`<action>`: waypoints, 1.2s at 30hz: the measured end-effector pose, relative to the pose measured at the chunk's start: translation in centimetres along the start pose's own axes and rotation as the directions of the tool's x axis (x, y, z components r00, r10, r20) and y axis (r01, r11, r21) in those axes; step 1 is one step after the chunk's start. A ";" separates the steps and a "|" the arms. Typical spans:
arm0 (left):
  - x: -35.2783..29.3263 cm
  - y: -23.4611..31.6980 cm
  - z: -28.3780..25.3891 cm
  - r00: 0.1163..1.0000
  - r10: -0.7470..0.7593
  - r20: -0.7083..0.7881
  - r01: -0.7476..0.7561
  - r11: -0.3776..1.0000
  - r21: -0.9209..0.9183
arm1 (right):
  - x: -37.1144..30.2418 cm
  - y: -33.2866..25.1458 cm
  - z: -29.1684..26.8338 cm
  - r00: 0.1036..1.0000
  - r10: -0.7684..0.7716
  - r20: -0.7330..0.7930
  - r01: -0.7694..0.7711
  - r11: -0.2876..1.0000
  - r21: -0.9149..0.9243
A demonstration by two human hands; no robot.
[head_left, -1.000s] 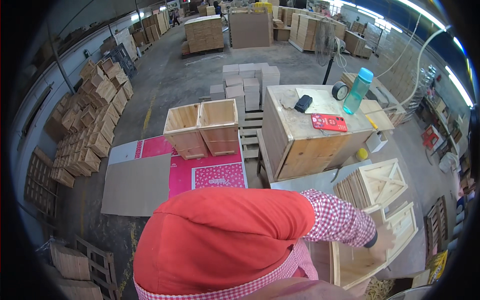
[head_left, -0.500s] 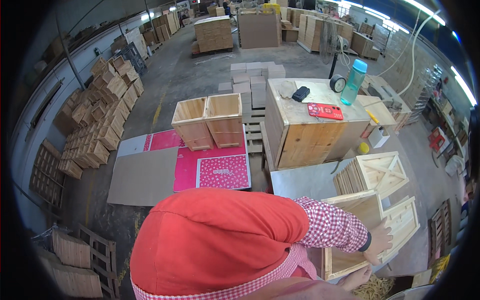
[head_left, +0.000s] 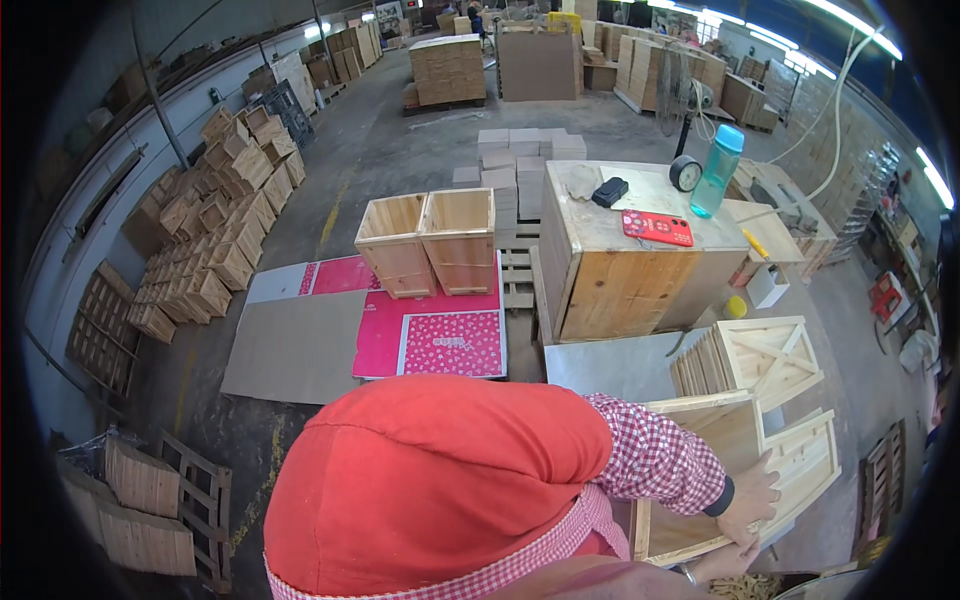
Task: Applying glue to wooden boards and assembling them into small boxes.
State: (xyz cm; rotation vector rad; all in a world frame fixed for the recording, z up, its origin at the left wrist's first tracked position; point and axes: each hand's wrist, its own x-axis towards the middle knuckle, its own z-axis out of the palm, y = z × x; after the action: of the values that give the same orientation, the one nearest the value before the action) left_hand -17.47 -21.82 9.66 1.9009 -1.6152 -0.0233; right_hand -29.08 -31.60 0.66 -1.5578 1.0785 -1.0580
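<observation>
An open wooden box (head_left: 735,428) lies at the lower right, its hollow facing up. Against its right side is a framed pale wooden panel (head_left: 812,450). My left arm, in a red sleeve with a checkered cuff, crosses over the box. My left hand (head_left: 752,500) rests with fingers spread at the edge where box and panel meet. Just below it, my right hand (head_left: 725,563) touches the near corner of the box close to my left thumb. Its fingers are partly hidden, and whatever may be between them does not show.
Several stacked panels (head_left: 765,360) stand beyond the box. A wooden cabinet (head_left: 625,295) carries a red phone (head_left: 657,228), a teal bottle (head_left: 717,175) and a round gauge (head_left: 685,174). Two open wooden boxes (head_left: 458,245) stand on pink cardboard (head_left: 385,340). Crates (head_left: 215,235) are piled left.
My left hand has slid slightly toward me along the box edge. My right hand has come up to meet it. The whole view has shifted a little.
</observation>
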 end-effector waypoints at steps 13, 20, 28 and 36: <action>0.2 -0.1 0.8 1.000 0.025 0.009 -0.025 1.000 0.007 | 1.7 1.6 0.0 0.986 -0.166 -0.014 0.166 0.985 0.053; 0.0 0.1 0.3 0.999 0.022 0.032 -0.022 1.000 0.004 | -1.0 -0.5 0.0 0.991 0.018 0.133 -0.058 0.952 0.300; 0.1 -0.1 0.8 0.999 0.042 -0.020 -0.042 0.999 0.000 | -2.2 2.6 -2.6 0.968 -0.018 0.249 0.005 0.998 0.055; 0.2 0.0 0.8 0.999 0.005 0.032 -0.004 1.000 -0.022 | -15.0 -10.1 -3.5 0.980 -0.047 0.194 0.110 0.938 -0.328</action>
State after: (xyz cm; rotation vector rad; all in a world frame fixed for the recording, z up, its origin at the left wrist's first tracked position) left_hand -17.71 -22.33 9.10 1.8892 -1.6339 -0.0691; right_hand -34.48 -16.14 9.09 -1.9460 1.1177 -0.7879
